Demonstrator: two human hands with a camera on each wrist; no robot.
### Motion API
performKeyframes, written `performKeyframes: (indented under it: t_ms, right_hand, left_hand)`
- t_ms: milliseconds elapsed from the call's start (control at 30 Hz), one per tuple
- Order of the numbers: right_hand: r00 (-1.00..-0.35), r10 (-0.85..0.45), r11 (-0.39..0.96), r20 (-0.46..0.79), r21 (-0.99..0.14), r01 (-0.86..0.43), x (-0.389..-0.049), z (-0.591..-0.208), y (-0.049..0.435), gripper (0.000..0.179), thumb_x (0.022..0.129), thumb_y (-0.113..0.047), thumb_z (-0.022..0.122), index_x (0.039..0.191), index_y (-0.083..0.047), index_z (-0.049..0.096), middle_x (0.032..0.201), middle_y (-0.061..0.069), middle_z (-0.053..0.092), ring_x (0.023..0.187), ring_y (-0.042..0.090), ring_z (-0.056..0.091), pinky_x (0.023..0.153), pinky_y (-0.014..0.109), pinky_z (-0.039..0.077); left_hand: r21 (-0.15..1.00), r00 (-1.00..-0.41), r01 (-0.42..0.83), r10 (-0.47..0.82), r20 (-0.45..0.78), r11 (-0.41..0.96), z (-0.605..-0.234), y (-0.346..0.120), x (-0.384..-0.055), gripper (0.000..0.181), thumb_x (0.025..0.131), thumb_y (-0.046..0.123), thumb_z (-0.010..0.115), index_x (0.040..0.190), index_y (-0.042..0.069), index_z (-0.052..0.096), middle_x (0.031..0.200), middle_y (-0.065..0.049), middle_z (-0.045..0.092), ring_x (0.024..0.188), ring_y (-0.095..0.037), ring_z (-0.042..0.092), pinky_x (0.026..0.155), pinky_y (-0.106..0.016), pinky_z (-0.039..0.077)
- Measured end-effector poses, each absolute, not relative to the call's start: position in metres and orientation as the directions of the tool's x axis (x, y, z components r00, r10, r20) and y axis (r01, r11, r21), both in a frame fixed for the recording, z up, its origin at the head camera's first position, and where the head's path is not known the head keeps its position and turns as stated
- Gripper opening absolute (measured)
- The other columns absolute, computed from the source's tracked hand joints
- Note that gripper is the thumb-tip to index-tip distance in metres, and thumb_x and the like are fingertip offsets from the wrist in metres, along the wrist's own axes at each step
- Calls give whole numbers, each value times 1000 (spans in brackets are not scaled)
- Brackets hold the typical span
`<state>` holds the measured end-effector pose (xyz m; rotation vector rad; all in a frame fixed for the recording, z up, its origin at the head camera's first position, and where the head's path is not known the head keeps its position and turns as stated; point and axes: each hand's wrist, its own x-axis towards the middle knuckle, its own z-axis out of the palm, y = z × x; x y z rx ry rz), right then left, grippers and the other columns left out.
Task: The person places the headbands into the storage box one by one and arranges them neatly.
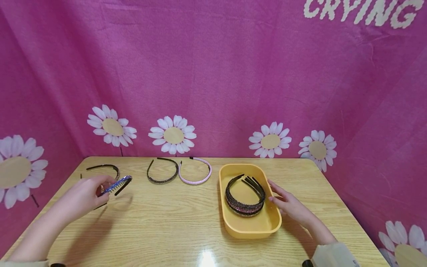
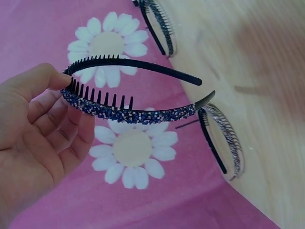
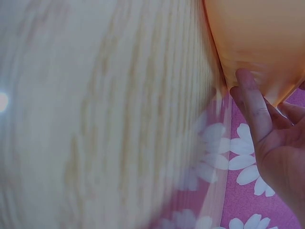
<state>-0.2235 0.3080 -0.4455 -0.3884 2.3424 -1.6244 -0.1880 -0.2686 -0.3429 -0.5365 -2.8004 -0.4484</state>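
One yellow rounded rectangular bin [image 1: 248,234], set just left of the right hand [image 1: 291,205]; contained within, a stack of headbands [image 1: 245,208], dark and beaded, one banded in pink, their ends pointed away from the person. The bin's outer side wall is touched by the right hand, its fingers extended and nothing gripped. One blue glitter headband with comb teeth [image 2: 138,116], held clear of the table [image 1: 166,222] by the left hand [image 1: 83,194]; it is pinched at its curved middle between thumb and fingers, the other fingers loosely bent, and its two ends are directed away from the palm. One black headband [image 1: 116,169], laid just beyond the left hand and partly hidden by it. One dark beaded headband [image 1: 162,181] and one lilac headband [image 1: 197,183], laid side by side between the two hands, farther from the person than either.
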Motion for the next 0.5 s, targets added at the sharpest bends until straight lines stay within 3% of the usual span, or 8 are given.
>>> performKeyframes:
  t_ms: [200, 500]
  right_hand:
    - [-928, -367, 336, -66, -940, -66, -223, -445, 308, 65, 99, -21, 49, 152, -11, 12, 153, 28, 12, 124, 47, 42, 78, 39, 56]
    - [-930, -361, 340, -67, -938, -65, -223, -444, 307, 65, 98, -21, 49, 152, -11, 13, 152, 29, 13, 123, 46, 43, 77, 38, 56]
  left_hand:
    - [237, -883, 424, 340, 324, 874, -333, -257, -190, 24, 72, 3, 67, 96, 5, 66, 66, 7, 52, 58, -5, 41, 50, -23, 35]
    - [211, -848, 457, 351, 397, 864, -319, -242, -192, 21, 73, 2, 70, 93, 7, 65, 75, 4, 59, 64, -9, 48, 54, -26, 42]
